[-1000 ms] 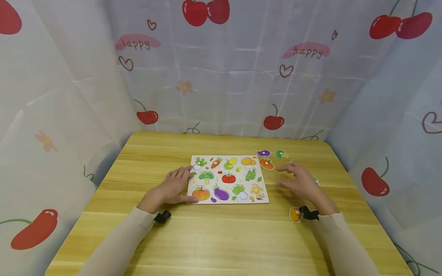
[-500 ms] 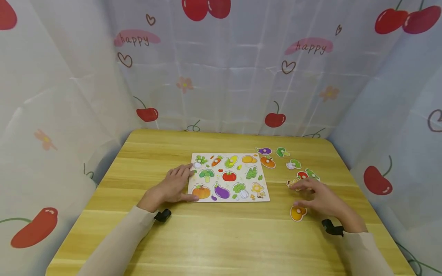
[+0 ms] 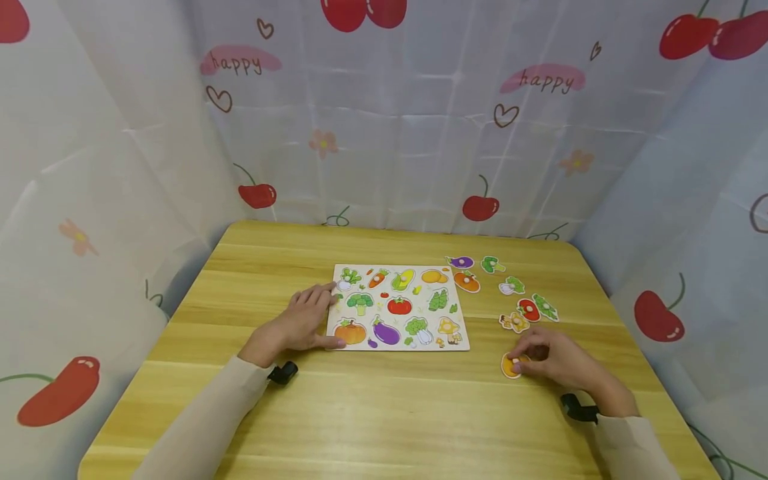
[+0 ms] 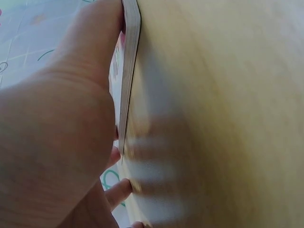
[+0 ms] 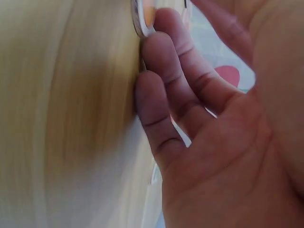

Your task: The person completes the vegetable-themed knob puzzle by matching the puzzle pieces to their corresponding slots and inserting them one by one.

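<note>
A white vegetable puzzle board [image 3: 433,325] lies flat on the table. My left hand [image 3: 300,321] rests at its left side, thumb on the near-left corner and fingers along the left edge; the left wrist view shows the board's edge [image 4: 130,47] beside the hand [image 4: 61,128]. Right of the board, my right hand [image 3: 558,360] pinches a yellow-orange, potato-like puzzle piece [image 3: 507,367] by its knob between thumb and forefinger. In the right wrist view, part of that piece [image 5: 141,21] shows beyond the fingertips of the hand [image 5: 213,137].
Loose knobbed pieces lie right of the board: an eggplant [image 3: 462,263], a broccoli [image 3: 492,265], a pumpkin [image 3: 467,283], a bok choy [image 3: 512,286], a tomato [image 3: 528,309], green peas [image 3: 545,307] and mushrooms [image 3: 517,323]. A cherry-print curtain [image 3: 384,153] surrounds the wooden table [image 3: 384,413].
My right hand has moved from beside the pumpkin piece toward the near right and now pinches the potato-like piece, which has shifted slightly. The left hand stays on the board.
</note>
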{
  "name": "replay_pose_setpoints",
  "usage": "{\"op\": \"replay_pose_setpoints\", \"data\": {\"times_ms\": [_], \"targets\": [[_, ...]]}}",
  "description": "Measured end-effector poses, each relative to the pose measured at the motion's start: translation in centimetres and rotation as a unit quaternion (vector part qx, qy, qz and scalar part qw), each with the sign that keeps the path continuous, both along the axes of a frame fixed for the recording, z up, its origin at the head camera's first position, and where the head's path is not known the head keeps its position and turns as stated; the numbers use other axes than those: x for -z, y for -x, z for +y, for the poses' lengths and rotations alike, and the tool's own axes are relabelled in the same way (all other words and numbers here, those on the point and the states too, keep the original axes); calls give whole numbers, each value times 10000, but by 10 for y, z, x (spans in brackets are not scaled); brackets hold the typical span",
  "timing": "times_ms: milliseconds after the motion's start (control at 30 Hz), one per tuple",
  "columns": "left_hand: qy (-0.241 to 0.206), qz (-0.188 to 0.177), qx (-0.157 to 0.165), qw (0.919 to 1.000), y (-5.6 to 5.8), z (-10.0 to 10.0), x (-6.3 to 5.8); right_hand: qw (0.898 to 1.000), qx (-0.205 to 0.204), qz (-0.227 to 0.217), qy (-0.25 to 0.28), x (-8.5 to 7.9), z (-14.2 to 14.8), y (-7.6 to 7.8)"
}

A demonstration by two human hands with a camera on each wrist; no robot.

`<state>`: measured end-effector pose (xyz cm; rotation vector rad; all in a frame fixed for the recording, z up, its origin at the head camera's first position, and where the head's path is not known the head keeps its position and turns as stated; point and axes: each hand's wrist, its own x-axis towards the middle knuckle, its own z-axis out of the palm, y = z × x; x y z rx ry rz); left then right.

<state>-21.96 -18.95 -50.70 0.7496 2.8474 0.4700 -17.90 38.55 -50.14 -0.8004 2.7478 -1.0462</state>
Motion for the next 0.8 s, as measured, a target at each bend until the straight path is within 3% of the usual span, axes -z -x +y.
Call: {"op": "replay_pose_setpoints", "data": {"times_ms": [200,433,800], "targets": [[-66,-25,10,10000,-1,0,-2,9995,263,125,-102,1,-5,3],[-70,-84,-35,9999,-3,0,-3,9993,218,269,-161,0,-9,4],[-3,-39,-31,10000,-1,0,-1,9988,407,79,-259,-7,-18,9]]}}
